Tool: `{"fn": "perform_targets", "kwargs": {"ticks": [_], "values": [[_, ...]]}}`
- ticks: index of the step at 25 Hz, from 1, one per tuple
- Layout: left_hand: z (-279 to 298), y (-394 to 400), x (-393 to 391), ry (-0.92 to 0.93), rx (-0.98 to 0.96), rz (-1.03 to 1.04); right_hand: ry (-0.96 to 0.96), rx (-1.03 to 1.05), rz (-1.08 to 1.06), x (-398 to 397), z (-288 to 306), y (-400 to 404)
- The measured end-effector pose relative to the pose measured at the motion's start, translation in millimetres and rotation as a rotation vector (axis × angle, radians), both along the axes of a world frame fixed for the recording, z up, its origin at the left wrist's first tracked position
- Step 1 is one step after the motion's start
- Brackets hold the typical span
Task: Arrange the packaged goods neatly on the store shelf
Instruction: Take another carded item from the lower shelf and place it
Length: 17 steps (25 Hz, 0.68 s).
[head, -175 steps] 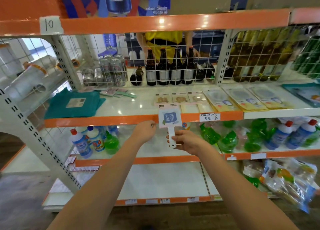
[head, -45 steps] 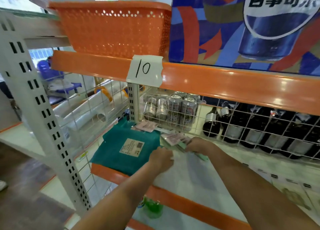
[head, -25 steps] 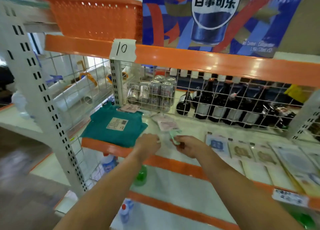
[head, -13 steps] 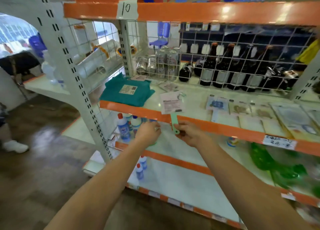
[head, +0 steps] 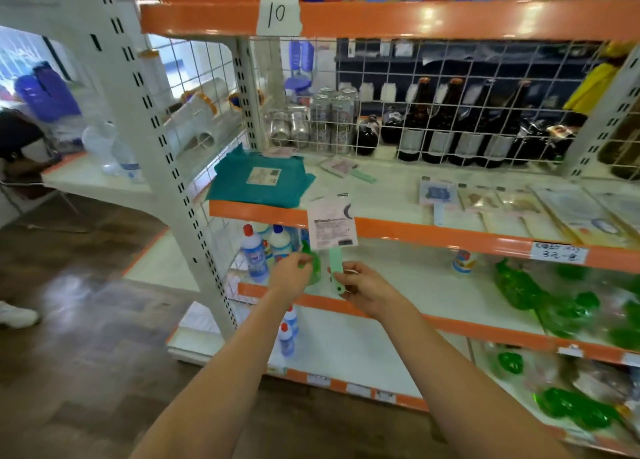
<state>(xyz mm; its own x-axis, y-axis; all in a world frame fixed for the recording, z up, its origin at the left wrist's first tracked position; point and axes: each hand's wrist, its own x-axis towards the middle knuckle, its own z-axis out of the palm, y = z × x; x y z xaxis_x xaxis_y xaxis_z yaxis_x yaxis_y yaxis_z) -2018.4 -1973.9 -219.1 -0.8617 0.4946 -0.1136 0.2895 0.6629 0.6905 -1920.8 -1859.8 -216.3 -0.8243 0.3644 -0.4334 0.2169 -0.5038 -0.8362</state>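
My right hand (head: pixel 363 285) pinches the green handle of a packaged brush (head: pixel 332 228) and holds it upright in front of the orange shelf edge (head: pixel 433 233), its pink-white card showing printed text. My left hand (head: pixel 292 273) hovers just left of the handle with fingers curled and nothing in it. On the shelf behind lie another pink packaged item (head: pixel 346 167), a folded teal cloth pack (head: pixel 261 181), a blue packaged brush (head: pixel 438 195) and a row of flat packets (head: pixel 519 202).
Cans (head: pixel 322 122) and dark bottles (head: pixel 460 126) stand behind the wire grid. Cleaner bottles (head: pixel 254 254) and green pouches (head: pixel 540 296) fill the lower shelf. A white upright (head: pixel 166 147) rises at left, with wooden floor beyond it.
My right hand lifted a green-handled packaged item off the shelf and drew it back in front of the shelf edge. The view has pulled back and tilted down since.
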Motion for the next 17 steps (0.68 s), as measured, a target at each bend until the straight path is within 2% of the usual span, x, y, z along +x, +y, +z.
{"fn": "perform_targets", "kwargs": {"ticks": [4,10,17], "values": [[-18.4,-25.9,-5.0,-0.154,0.205,0.093,-0.035,0.001,-0.012,10.4,-20.1,-35.6],[-21.4,-47.2,10.7,-0.531,0.499,0.228,-0.063,-0.031,-0.05,34.8,-42.0,-78.4],[-25.9,-70.2,29.6,-0.731,0.604,0.225,-0.132,0.003,-0.059,53.4,-59.3,-114.4]]}}
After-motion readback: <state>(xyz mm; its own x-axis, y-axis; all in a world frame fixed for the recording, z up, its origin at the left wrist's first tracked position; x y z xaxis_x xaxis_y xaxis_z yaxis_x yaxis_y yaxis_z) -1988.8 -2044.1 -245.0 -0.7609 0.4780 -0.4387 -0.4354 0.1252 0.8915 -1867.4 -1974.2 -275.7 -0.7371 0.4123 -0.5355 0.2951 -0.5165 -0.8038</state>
